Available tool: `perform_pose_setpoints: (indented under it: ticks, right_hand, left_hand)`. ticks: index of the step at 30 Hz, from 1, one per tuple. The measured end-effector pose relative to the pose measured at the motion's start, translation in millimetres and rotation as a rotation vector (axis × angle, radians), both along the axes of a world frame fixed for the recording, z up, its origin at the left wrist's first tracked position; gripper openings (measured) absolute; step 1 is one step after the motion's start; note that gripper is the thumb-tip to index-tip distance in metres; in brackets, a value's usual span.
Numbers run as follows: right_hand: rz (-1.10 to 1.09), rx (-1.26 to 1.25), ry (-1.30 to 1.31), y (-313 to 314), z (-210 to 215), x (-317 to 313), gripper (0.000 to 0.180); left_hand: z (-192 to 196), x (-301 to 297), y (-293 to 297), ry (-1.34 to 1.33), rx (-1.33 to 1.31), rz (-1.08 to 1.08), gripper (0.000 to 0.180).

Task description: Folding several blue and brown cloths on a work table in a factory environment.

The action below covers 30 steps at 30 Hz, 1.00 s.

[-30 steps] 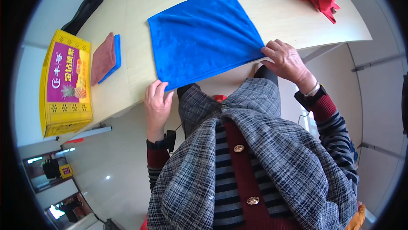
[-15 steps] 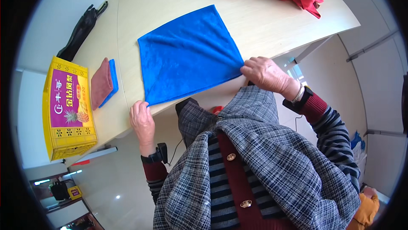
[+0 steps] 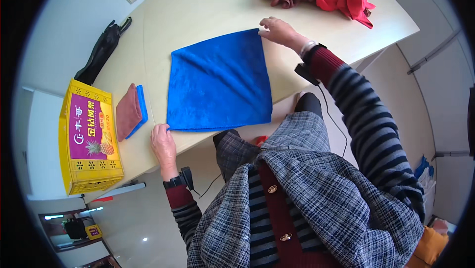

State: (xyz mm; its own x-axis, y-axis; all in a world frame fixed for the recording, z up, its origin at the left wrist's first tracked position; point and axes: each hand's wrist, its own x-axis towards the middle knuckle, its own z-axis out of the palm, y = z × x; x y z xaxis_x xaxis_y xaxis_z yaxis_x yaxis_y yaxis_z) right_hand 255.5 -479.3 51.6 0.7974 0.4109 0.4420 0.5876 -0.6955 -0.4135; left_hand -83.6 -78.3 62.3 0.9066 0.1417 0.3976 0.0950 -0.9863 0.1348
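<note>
A blue cloth [image 3: 219, 84] lay spread flat on the tabletop [image 3: 208, 5]. The right hand [image 3: 278, 31], earlier at the cloth's near corner, had moved to its far corner, fingers resting loosely there. The left hand [image 3: 163, 143] stayed flat at the near-left corner, beside a small folded stack [image 3: 131, 112].

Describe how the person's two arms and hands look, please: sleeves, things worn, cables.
Both hands, the left hand and the right hand, are bare. The sleeves are striped dark grey with dark red cuffs. Each wrist carries a small black device on a strap, with a thin black cable; the right wrist also shows a pale band.
</note>
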Motion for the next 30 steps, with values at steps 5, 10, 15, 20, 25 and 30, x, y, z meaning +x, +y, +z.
perform_pose_setpoints:
  ticks: [5, 10, 15, 20, 25, 30]
  right_hand:
    - [-0.028, -0.088, 0.218, 22, -5, 25, 0.037]
    - [0.044, -0.129, 0.269, 33, -1, 21, 0.03]
    - [-0.044, -0.053, 0.282, 34, -2, 20, 0.027]
    - [-0.096, -0.057, 0.261, 30, -3, 19, 0.026]
    - [-0.1, -0.068, 0.254, 31, -3, 16, 0.024]
    - [-0.116, -0.064, 0.216, 20, -6, 15, 0.025]
  left_hand:
    - [9, 9, -4, 0.002, 0.105, 0.079, 0.029]
    - [37, 32, -131, -0.123, -0.074, -0.484, 0.036]
    - [20, 26, -157, 0.116, -0.147, -0.513, 0.034]
    - [23, 21, -145, 0.157, -0.245, -0.544, 0.03]
    - [20, 29, -138, -0.073, -0.064, -0.446, 0.027]
    - [19, 31, -124, 0.073, -0.161, -0.396, 0.027]
